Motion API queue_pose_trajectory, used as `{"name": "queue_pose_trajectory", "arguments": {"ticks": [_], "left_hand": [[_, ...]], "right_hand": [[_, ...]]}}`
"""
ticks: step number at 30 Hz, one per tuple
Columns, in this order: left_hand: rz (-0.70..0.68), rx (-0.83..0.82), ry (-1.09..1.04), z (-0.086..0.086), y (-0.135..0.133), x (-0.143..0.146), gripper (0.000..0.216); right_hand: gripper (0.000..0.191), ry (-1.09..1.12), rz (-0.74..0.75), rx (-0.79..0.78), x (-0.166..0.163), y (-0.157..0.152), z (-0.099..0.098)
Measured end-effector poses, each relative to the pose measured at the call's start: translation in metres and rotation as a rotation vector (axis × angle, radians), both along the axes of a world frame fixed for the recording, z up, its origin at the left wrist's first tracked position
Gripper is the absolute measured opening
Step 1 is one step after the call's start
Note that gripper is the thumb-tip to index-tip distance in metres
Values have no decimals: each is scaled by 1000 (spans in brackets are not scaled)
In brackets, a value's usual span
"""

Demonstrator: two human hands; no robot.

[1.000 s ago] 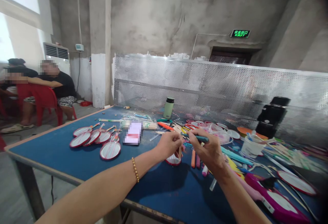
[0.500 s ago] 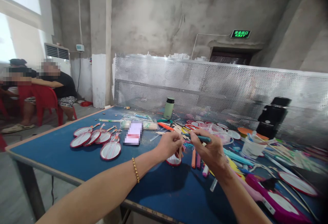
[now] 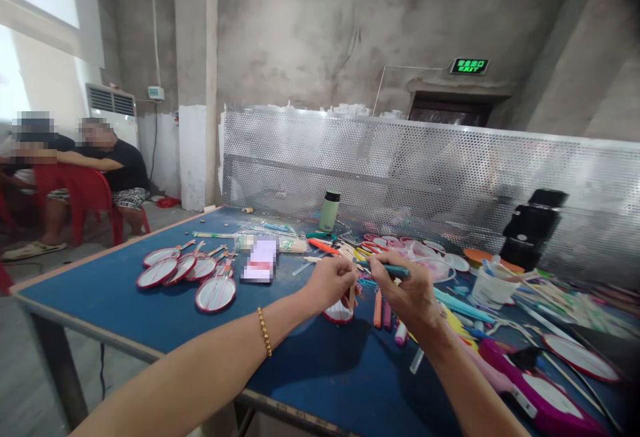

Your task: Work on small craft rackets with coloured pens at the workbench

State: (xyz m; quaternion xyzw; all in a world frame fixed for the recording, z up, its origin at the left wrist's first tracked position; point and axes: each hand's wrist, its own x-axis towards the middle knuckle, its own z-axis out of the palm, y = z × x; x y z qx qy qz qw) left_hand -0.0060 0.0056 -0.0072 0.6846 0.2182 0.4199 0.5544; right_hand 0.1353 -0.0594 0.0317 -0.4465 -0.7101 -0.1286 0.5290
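Note:
My left hand (image 3: 330, 282) is closed around the wooden handle of a small round red-rimmed fan (image 3: 339, 310), holding it upright just above the blue table (image 3: 125, 310). A gold bead bracelet sits on that wrist. My right hand (image 3: 407, 290) is closed on a teal marker (image 3: 391, 268), its tip pointing left toward the fan's handle. The two hands nearly touch. Loose coloured markers (image 3: 383, 310) lie on the table just below my right hand.
Several finished red-rimmed fans (image 3: 190, 270) lie at the left beside a phone (image 3: 261, 259). A green flask (image 3: 329, 210) stands near the perforated metal screen (image 3: 425, 170). Sticks, a white cup (image 3: 493, 284) and a black device (image 3: 530, 227) crowd the right. People sit on red chairs at far left.
Almost nothing has moved; my right hand has shifted the marker very slightly while the left hand keeps the fan in place.

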Motion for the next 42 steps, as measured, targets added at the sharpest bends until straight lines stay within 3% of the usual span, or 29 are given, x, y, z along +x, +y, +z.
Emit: {"name": "queue_pose_trajectory", "arguments": {"ticks": [42], "left_hand": [[-22, -17, -19, -1, 1, 0, 13]], "right_hand": [[26, 3, -14, 1, 1, 1, -1]]}}
